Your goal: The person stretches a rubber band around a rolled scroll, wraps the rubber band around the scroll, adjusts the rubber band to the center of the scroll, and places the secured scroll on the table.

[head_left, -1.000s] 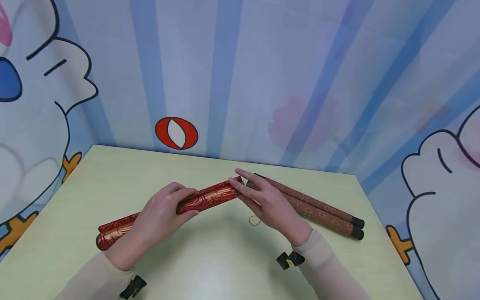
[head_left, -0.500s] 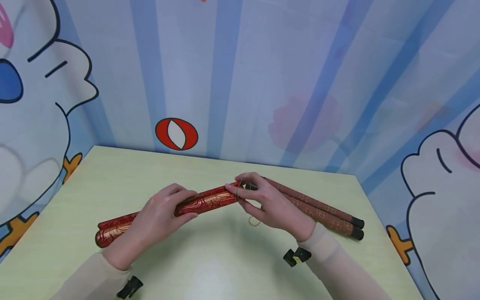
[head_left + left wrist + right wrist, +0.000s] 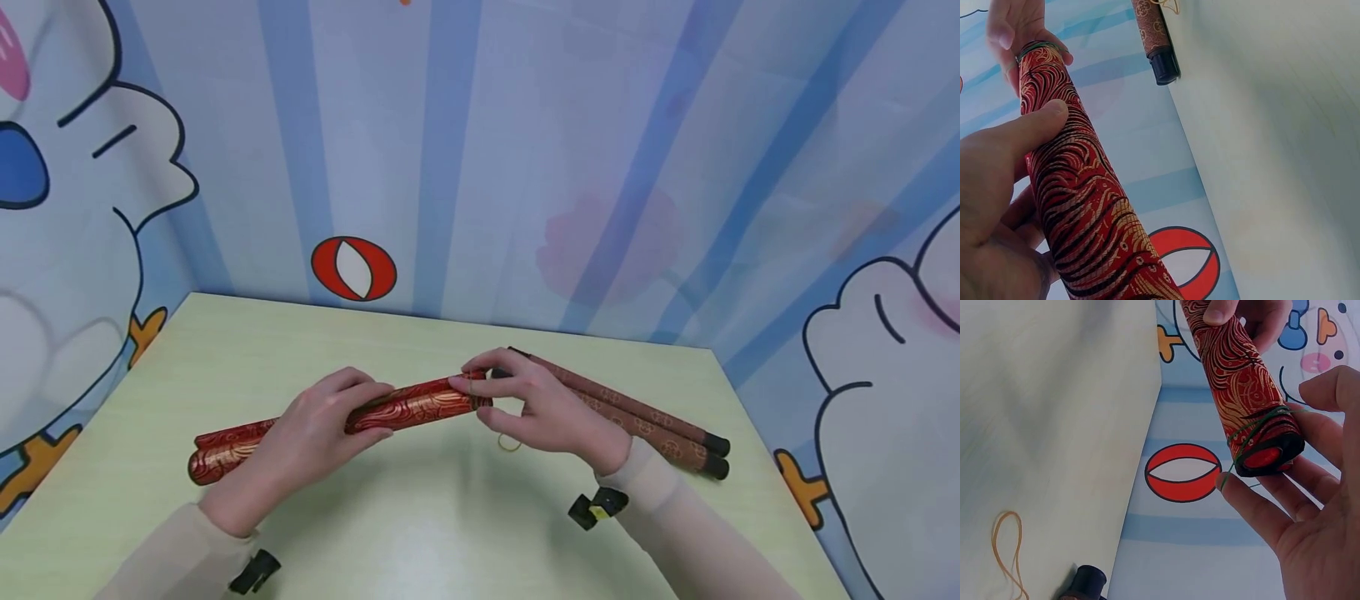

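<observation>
A pair of red tubes with a gold swirl pattern (image 3: pixel 427 402) lies side by side, held slanting over the table. My left hand (image 3: pixel 311 433) grips them around the middle, its thumb (image 3: pixel 1044 125) along the near side. At their far right end my right hand (image 3: pixel 543 408) has its fingers bent around the tip. A thin green rubber band (image 3: pixel 1249 434) loops over that end, stretched out to the right fingertips (image 3: pixel 1225 484). Dark rims and a red core show at the tube end (image 3: pixel 1266 457) in the right wrist view.
Two brown patterned tubes with black end caps (image 3: pixel 637 427) lie on the table (image 3: pixel 420 533), behind the right hand. A loose yellow rubber band (image 3: pixel 510 443) rests on the tabletop near the right hand. A printed cloth backdrop (image 3: pixel 495 167) stands behind the table.
The right fingers have brought the green band over the end of the red tubes and bent closer around it. The tubes' right end has dipped slightly; the left hand keeps its grip.
</observation>
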The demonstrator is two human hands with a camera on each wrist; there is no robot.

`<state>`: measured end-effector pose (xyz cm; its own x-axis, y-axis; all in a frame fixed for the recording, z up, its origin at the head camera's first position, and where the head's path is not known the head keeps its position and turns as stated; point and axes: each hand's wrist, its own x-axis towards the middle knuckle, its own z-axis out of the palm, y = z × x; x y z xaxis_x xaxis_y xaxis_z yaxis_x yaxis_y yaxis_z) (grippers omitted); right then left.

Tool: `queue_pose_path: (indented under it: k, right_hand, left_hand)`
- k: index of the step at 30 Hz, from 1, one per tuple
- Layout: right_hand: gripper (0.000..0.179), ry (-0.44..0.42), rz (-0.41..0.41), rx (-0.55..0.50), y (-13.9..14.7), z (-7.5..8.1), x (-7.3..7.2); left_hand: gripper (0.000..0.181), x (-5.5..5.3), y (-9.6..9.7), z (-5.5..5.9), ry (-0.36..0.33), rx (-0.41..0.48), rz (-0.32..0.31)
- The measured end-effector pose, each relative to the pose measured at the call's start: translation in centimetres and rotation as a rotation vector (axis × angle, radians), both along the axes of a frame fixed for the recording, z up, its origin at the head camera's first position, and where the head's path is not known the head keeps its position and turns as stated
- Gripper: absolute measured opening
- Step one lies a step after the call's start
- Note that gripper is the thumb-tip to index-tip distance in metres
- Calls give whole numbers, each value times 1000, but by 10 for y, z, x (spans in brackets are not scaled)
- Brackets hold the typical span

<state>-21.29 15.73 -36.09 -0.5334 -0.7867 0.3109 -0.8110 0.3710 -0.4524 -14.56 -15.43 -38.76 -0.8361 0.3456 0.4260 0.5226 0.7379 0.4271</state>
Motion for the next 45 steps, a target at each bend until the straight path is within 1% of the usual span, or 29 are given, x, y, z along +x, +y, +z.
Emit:
queue_pose_path:
  k: [6,10,15,19,23,29,33,38,39,42,45]
  right_hand:
    - [35,-30,-3,-58,-1,-1,-2]
    - [32,-86,-21,-77,-1,0,-1]
    - [29,-168,-44,-112,1,3,-2]
    - [27,-214,-34,-135,3,4,-4]
    - [26,-220,-18,-164,5,5,-7]
    - [23,-208,-20,-181,8,8,-10]
    - [21,-196,-47,-174,8,11,-10]
    - [18,-159,-88,-211,10,12,-7]
    - [18,-148,-99,-221,11,12,-7]
    - [20,-160,-131,-270,13,11,-6]
    - [24,-142,-154,-259,15,13,-5]
  left_hand:
    - [44,0,1,0,-6,-8,-4]
    - [43,0,1,2,-5,-11,-8]
    - [44,-1,3,5,27,-35,-30]
    - [46,-3,4,8,63,-73,-44]
    - [47,-5,5,10,103,-98,-64]
    - [47,-8,6,14,159,-125,-93]
    - [47,-9,7,17,179,-138,-93]
    - [48,-13,10,20,195,-134,-89]
    - [48,-14,10,21,207,-130,-95]
    - [47,-17,11,21,247,-137,-119]
    - [48,-19,12,21,271,-143,-139]
